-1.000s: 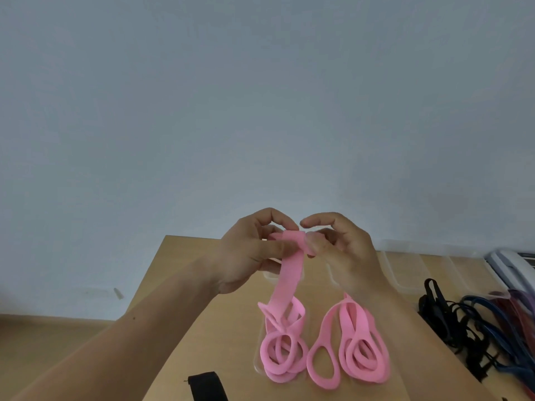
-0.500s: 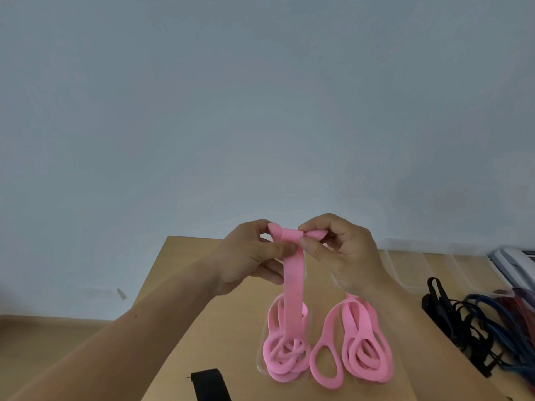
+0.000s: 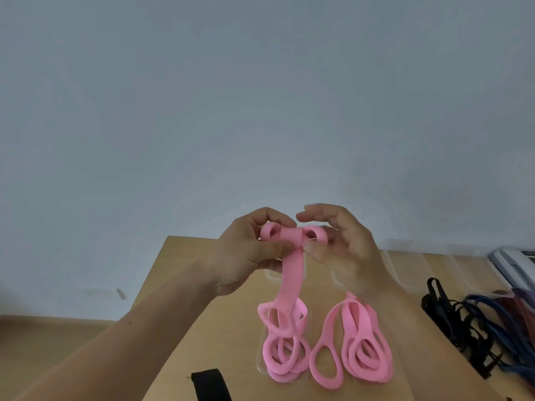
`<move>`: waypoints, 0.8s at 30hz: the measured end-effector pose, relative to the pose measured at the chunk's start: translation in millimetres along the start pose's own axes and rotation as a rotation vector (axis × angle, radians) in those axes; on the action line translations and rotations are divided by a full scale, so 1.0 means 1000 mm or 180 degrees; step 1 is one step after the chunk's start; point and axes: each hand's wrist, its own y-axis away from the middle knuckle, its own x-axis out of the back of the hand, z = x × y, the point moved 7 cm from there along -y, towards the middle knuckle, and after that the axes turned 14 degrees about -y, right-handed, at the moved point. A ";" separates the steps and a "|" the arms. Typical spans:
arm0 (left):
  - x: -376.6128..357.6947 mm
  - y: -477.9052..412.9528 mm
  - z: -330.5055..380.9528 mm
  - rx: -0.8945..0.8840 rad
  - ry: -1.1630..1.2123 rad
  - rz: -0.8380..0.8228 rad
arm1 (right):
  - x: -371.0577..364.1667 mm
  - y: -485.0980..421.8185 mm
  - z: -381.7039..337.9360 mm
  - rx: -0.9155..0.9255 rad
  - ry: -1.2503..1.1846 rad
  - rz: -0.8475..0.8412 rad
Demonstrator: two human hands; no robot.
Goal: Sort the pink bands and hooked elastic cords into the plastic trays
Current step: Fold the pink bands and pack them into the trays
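Observation:
Both hands are raised above the wooden table (image 3: 185, 285). My left hand (image 3: 246, 253) and my right hand (image 3: 341, 250) pinch the top of a long pink band (image 3: 291, 273), which forms two small loops between the fingers and hangs straight down. Its lower end hangs just above or on a pile of pink bands (image 3: 285, 351) in a clear plastic tray (image 3: 260, 369). A second pile of pink bands (image 3: 356, 348) lies to the right of it. Hooked elastic cords (image 3: 474, 322), black, blue and dark red, lie bundled at the right.
Empty clear plastic trays (image 3: 402, 270) stand in a row along the table's far edge by the grey wall. A black strap (image 3: 211, 384) lies at the near edge. A grey-white device (image 3: 512, 261) sits at the far right.
The band's top has been folded into two small loops between my fingers. Both hands stayed at about the same height.

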 end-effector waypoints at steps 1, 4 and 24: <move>0.000 0.000 0.002 -0.0081 -0.0072 0.0026 | 0.002 -0.001 0.001 -0.0102 -0.0070 0.0121; -0.002 0.002 0.003 -0.0227 -0.0280 0.0088 | 0.001 -0.003 0.002 -0.0163 0.0157 0.0216; -0.009 0.008 0.005 0.0269 -0.0080 -0.0251 | -0.014 0.007 -0.019 0.1278 0.1372 -0.0102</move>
